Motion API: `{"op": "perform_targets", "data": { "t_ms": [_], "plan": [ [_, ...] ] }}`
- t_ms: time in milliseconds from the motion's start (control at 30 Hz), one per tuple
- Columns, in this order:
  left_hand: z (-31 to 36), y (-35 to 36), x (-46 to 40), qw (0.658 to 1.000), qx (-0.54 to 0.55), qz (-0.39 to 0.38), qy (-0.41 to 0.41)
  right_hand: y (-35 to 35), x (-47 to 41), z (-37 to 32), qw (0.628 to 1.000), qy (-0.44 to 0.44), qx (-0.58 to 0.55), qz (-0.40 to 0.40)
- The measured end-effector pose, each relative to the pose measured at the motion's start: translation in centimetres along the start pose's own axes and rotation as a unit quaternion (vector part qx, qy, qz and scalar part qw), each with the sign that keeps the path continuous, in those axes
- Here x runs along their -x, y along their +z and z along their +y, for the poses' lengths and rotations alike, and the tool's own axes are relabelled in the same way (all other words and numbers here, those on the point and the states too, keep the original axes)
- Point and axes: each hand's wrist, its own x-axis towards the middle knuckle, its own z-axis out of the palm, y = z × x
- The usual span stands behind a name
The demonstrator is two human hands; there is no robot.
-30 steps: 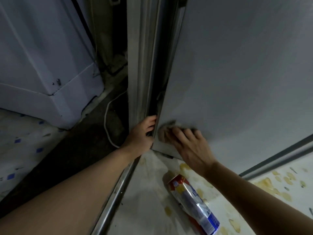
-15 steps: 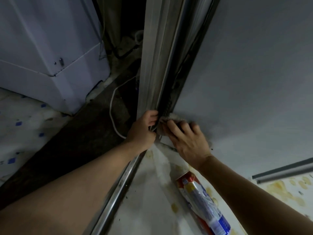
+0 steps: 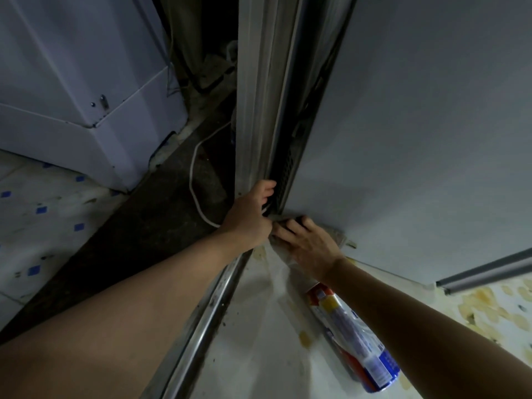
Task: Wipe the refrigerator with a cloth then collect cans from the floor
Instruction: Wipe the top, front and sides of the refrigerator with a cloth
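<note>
The grey refrigerator point(image 3: 426, 125) fills the right half of the view. My right hand point(image 3: 309, 243) presses a grey cloth point(image 3: 335, 234) flat against the refrigerator's bottom corner, and the cloth pokes out past my fingers. My left hand point(image 3: 250, 217) grips the pale vertical edge point(image 3: 253, 110) beside the dark gap at that corner. A red, silver and blue can point(image 3: 355, 344) lies on its side on the floor under my right forearm.
A white appliance point(image 3: 74, 90) stands at the left. A white cable point(image 3: 197, 191) runs across the dark floor strip next to it. A metal rail point(image 3: 201, 321) crosses the stained floor under my left arm. A grey bar point(image 3: 489, 270) lies at the right.
The view has moved closer and lower. My right hand with the cloth has slid down to the refrigerator's bottom corner, close to my left hand.
</note>
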Motion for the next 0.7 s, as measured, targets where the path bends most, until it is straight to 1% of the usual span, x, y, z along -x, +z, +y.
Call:
{"op": "perform_targets", "data": {
  "t_ms": [67, 133, 200, 300, 367, 467, 567, 700],
  "plan": [
    [0.2, 0.5, 0.0, 1.0, 0.003, -0.018, -0.004, 0.6, 1.7, 0.2, 1.0, 0.013, 0.009, 0.01],
    [0.2, 1.0, -0.1, 0.999, 0.002, -0.035, -0.014, 1.6, 4.1, 0.6, 0.999, 0.039, 0.011, 0.0],
    [0.3, 1.6, -0.2, 0.999, -0.004, -0.047, -0.021, 2.7, 6.9, 1.5, 0.997, 0.067, 0.004, 0.023],
    [0.4, 2.3, -0.3, 0.999, 0.0, -0.039, -0.025, 3.8, 10.0, 2.5, 0.993, 0.1, 0.013, 0.066],
    [0.4, 2.5, -0.2, 0.999, -0.002, -0.026, -0.028, 3.5, 9.9, 2.5, 0.992, 0.11, 0.005, 0.068],
    [0.3, 2.8, -0.1, 0.999, 0.001, -0.017, -0.034, 2.6, 7.4, 1.6, 0.991, 0.113, -0.002, 0.066],
    [0.7, 3.3, 0.3, 0.999, 0.014, -0.009, -0.041, 1.8, 5.0, 0.8, 0.993, 0.085, 0.005, 0.077],
    [1.5, 4.1, 1.0, 0.998, 0.024, 0.001, -0.049, 2.5, 5.9, 1.4, 0.996, 0.058, 0.05, 0.036]
  ]
}}
